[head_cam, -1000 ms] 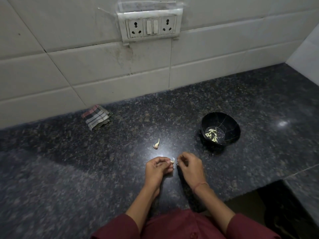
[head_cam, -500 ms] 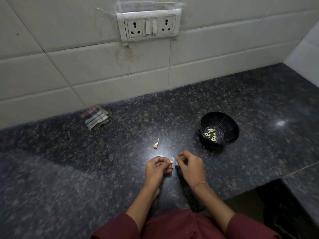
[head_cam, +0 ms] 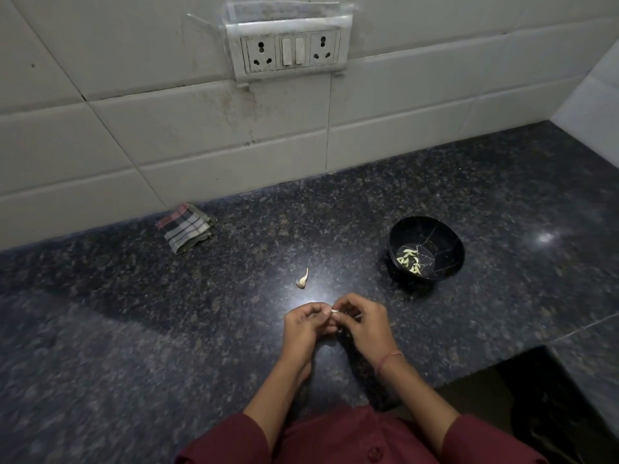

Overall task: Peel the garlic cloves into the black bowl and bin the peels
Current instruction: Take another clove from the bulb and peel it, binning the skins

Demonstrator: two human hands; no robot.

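Observation:
My left hand (head_cam: 306,324) and my right hand (head_cam: 363,324) meet just above the dark granite counter (head_cam: 134,329), fingertips together. Between them they pinch a small pale garlic clove (head_cam: 335,310), mostly hidden by the fingers. A single unpeeled garlic clove (head_cam: 302,280) lies on the counter a short way beyond my left hand. The black bowl (head_cam: 449,244) stands to the right and farther back, with several peeled cloves (head_cam: 410,257) in its bottom.
A folded checked cloth (head_cam: 186,226) lies by the tiled wall at the back left. A socket and switch plate (head_cam: 289,50) is mounted on the wall. The counter's front edge drops off at the lower right (head_cam: 522,380).
My hands have closed together, so the clove between them shows less than before. The loose clove and the bowl have not moved.

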